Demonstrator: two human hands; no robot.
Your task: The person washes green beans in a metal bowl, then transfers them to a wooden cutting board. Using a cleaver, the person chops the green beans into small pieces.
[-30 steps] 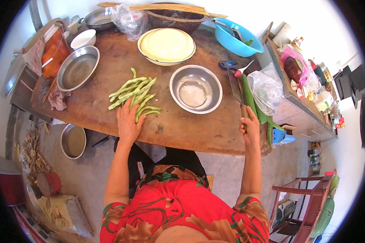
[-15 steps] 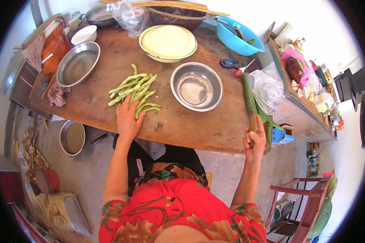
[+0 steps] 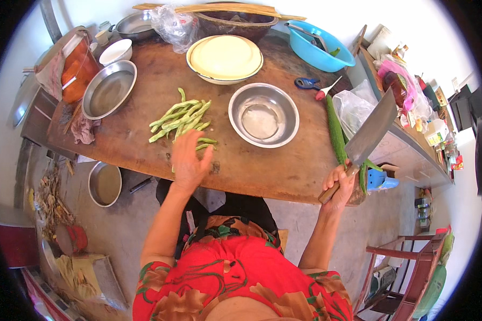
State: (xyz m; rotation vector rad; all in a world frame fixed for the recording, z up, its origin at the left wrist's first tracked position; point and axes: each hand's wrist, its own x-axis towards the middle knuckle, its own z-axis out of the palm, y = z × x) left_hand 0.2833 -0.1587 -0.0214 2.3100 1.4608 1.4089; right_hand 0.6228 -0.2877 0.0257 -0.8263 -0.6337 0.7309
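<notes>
My right hand (image 3: 339, 185) is wrapped around the wooden handle of a broad-bladed cleaver (image 3: 372, 128). The blade tilts up and away to the right, above the table's right edge. Behind it lies a long green cucumber (image 3: 334, 128), partly covered by blade and hand. My left hand (image 3: 189, 163) hovers at the near side of a loose pile of green beans (image 3: 181, 115), fingers apart and gripping nothing; it hides some of the pods. Right of the beans sits a round steel bowl (image 3: 263, 115).
On the brown wooden table (image 3: 241, 171) are a steel basin (image 3: 110, 90), a covered enamel basin (image 3: 225, 59), a blue basin (image 3: 318, 48), blue-handled scissors (image 3: 306, 83) and a clear plastic bag (image 3: 353, 109). A cluttered counter (image 3: 407, 131) adjoins at right. A red-brown chair (image 3: 401, 251) stands below.
My right hand has lifted the cleaver at the table's right edge, so its blade now shows. My left hand has drawn back from the beans, toward me and rightward.
</notes>
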